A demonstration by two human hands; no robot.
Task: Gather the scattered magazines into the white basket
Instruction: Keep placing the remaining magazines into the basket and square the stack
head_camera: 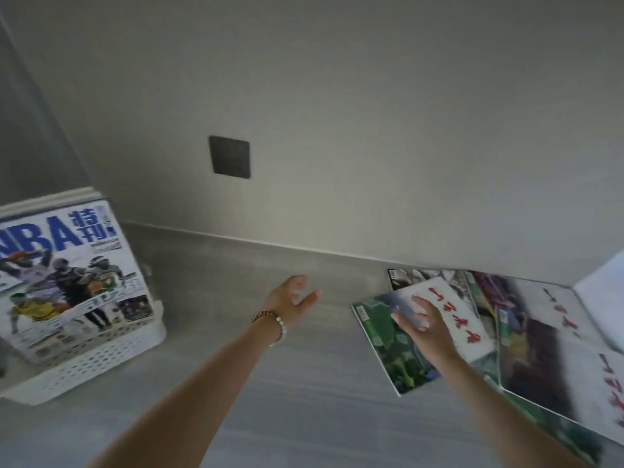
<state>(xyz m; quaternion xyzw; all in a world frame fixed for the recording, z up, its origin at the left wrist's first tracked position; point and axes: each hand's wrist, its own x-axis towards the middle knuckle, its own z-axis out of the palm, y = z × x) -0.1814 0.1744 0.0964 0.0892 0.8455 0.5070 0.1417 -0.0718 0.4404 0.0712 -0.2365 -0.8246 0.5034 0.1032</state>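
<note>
A person's two bare arms reach over a grey counter (304, 383) that meets a pale wall along its back edge. A dark square wall plate (230, 157) sits on the wall above the middle of the counter.

At the counter's left end stands the white basket (101, 352), its sides perforated. An NBA magazine (67, 275) with basketball players on the cover lies tilted across the top of the basket, with more magazine edges visible behind it.

At the right end, near the back edge, the scattered magazines lie in an overlapping heap. Uppermost is a magazine with a green and white cover and red characters (398, 359). A larger glossy magazine (547, 359) lies just to its right, blurred, and a dark-edged magazine (415, 276) shows beneath, close to the wall.

The right hand (423, 324) rests on the green and white magazine, its grip apart, fingers straight and flat on the cover.

The left hand (290, 300) hovers above bare counter between basket and heap, grip apart, fingers spread and holding nothing. A beaded bracelet (273, 320) circles its wrist
</note>
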